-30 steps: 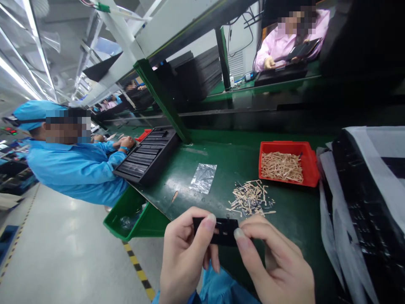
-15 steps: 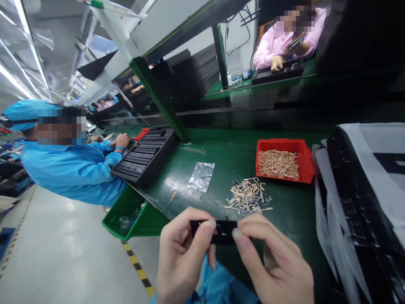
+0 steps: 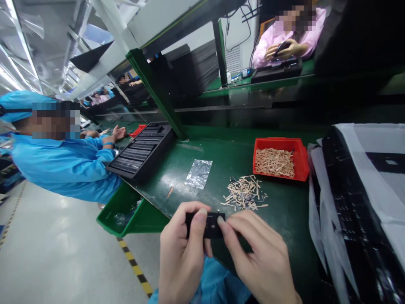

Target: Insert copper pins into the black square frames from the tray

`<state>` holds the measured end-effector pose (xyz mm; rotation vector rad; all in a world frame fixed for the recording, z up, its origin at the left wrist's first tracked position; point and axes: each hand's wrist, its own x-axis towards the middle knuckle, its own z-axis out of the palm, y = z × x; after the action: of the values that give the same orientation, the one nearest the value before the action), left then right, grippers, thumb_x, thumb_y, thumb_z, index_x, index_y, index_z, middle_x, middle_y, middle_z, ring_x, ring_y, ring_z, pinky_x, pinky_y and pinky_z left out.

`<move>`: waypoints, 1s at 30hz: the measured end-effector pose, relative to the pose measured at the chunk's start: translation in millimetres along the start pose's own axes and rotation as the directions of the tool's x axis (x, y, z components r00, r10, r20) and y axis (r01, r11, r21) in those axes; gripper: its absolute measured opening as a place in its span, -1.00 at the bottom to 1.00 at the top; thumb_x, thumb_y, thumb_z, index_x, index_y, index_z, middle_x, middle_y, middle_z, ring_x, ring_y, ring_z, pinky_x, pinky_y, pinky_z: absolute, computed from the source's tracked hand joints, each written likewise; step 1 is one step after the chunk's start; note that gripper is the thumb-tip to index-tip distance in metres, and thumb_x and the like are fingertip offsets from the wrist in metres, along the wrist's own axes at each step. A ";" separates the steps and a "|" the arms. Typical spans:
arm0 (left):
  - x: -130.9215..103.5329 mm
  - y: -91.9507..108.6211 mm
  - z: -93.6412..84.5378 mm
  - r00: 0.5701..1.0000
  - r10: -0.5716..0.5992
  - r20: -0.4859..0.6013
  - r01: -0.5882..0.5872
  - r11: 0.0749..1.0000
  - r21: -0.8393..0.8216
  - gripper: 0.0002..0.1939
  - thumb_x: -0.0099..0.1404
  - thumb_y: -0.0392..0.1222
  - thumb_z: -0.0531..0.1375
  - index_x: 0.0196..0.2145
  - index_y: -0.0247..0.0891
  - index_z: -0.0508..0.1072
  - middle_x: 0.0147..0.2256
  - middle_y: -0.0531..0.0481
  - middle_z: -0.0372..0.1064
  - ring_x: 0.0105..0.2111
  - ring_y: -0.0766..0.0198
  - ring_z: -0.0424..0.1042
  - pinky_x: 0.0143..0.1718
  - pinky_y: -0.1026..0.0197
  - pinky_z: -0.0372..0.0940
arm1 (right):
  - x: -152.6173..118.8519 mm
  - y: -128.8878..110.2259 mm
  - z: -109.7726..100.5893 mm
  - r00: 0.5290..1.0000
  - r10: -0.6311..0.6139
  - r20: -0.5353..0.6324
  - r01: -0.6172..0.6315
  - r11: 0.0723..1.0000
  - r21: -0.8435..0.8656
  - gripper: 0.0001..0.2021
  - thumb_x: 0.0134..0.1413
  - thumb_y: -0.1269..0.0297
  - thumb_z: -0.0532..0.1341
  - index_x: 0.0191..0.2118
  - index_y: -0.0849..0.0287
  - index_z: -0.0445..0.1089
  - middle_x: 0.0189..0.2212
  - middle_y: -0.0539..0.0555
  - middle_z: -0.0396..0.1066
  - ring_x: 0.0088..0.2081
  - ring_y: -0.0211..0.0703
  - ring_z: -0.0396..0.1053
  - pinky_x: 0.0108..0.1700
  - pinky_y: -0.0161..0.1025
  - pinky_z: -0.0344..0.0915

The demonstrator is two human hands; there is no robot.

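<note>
A small flat black part (image 3: 212, 227) with a tiny light rectangle on its face is held between both hands near the table's front edge. My left hand (image 3: 186, 249) grips its left end, thumb on top and fingers behind. The thumb and forefinger of my right hand (image 3: 261, 249) pinch its right end. Just beyond the hands lies a loose pile of small tan and dark strips (image 3: 243, 193). Behind that pile, a red bin (image 3: 300, 162) holds many tan strips (image 3: 274, 162). A clear plastic bag (image 3: 198, 173) lies flat on the green table (image 3: 221, 145).
A black slotted tray (image 3: 139, 154) stands at the left, above a green bin (image 3: 117, 217). Black sheets with white wrapping (image 3: 332, 211) are stacked at the right. A person in blue (image 3: 60, 164) sits left; a person in pink (image 3: 284, 42) works across the table.
Both hands and the black part have shifted slightly left, and my right thumb has moved onto its upper right corner. The person in pink now holds a dark object in both hands.
</note>
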<state>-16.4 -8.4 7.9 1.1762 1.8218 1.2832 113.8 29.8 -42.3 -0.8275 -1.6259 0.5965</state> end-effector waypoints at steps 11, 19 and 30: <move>-4.0 2.7 -11.6 0.984 -0.025 0.175 0.009 0.995 0.094 -0.61 0.58 0.13 0.12 -0.10 -0.20 0.59 -0.64 0.13 0.40 -0.66 0.35 0.36 -0.59 0.37 0.25 | -8.2 12.0 1.4 0.993 -0.064 -0.102 0.059 0.997 -0.052 -0.66 0.28 0.67 0.24 -0.01 0.12 0.57 -0.19 0.08 0.55 -0.18 -0.20 0.54 -0.12 -0.25 0.51; -5.6 3.8 -15.7 0.977 0.115 0.177 -0.138 0.982 0.125 -0.69 0.60 -0.03 0.12 -0.11 -0.17 0.64 -0.61 0.17 0.39 -0.63 0.41 0.37 -0.56 0.42 0.27 | -7.7 10.7 2.5 0.999 -0.037 -0.040 0.039 0.997 0.067 -0.79 0.33 0.61 0.25 -0.11 0.18 0.55 -0.24 0.06 0.53 -0.20 -0.25 0.46 -0.14 -0.31 0.43; -2.9 7.2 -13.3 0.893 0.409 0.187 -0.438 0.885 0.155 -0.75 0.51 -0.33 0.20 -0.09 -0.03 0.66 -0.51 0.22 0.52 -0.58 0.48 0.48 -0.46 0.53 0.38 | -8.6 4.0 8.9 0.985 0.028 -0.168 -0.012 0.995 0.099 -0.83 0.42 0.51 0.17 -0.24 0.15 0.41 -0.37 -0.02 0.45 -0.31 -0.30 0.45 -0.21 -0.38 0.38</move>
<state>-24.3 -15.3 19.2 1.8097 1.6595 1.2209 106.7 26.0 -52.6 -0.8011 -1.4244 0.5991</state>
